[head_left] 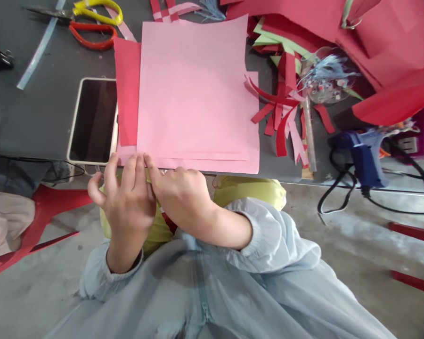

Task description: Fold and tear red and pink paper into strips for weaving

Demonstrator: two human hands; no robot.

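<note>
Sheets of pink paper (194, 94) lie stacked at the table's front edge, with a red paper strip (127, 94) along their left side. My left hand (129, 202) is at the lower left corner of the stack, palm down, its fingers stretched and partly spread. The fingertips touch the paper's edge; the thumb is hidden. Right beside it, my right hand (187, 202) points its index finger onto the same pink edge. Its other fingers curl under at the table edge, and whatever they may hold is hidden.
Left of the paper lie a phone (93, 122) and scissors (95, 35) with yellow and red handles. Cut paper strips (282, 103), a container of beads (327, 82) and a blue glue gun (363, 155) with a black cord are on the right. Red sheets (385, 37) lie behind.
</note>
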